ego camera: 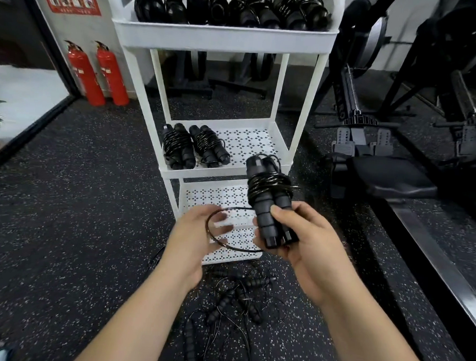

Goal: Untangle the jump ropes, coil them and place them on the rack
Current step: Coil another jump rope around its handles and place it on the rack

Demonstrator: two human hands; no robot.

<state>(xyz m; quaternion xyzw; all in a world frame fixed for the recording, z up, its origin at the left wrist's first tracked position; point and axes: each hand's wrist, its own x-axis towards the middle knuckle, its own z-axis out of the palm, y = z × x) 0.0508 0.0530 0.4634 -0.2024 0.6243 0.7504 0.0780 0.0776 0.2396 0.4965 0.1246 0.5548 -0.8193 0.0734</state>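
The left hand [192, 233] has blurred fingertips, and the top-shelf rope bundles [232, 6] are cut off by the upper edge.

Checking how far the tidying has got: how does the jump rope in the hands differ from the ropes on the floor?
The held jump rope has its cord wound round its paired handles, one loop loose by the left hand; the floor ropes lie spread out, cords tangled. The held jump rope stands upright in the right hand; the floor ropes lie flat, untouched. Both have black ridged handles and thin dark cord.
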